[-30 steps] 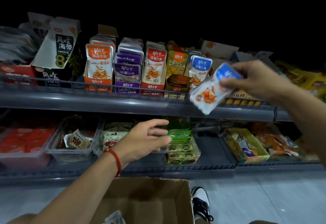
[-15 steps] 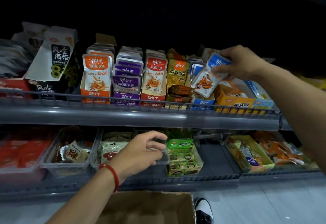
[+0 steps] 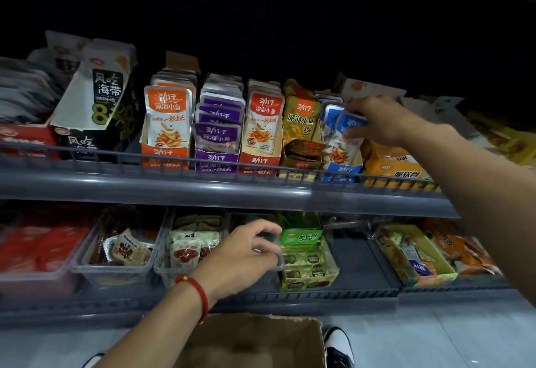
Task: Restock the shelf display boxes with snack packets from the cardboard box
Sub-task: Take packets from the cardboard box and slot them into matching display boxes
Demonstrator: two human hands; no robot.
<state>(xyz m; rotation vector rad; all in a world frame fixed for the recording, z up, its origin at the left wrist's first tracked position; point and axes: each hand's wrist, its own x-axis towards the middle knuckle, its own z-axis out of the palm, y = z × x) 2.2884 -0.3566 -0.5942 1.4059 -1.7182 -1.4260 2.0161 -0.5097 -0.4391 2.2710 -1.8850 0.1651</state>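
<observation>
Dim store shelving: our right hand (image 3: 380,119) pinches a blue-topped snack packet (image 3: 345,141) in its blue display box (image 3: 343,171); our left hand (image 3: 246,254) curls on a clear bin (image 3: 278,263) rim.

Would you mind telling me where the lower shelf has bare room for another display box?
One bare patch: the dark shelf floor between the green display box and the yellow display box. Leftward, clear plastic bins sit edge to edge; the upper shelf's packet boxes are packed tight.

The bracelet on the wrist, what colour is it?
Red. The bracelet on the left wrist shows best in the head view.
</observation>
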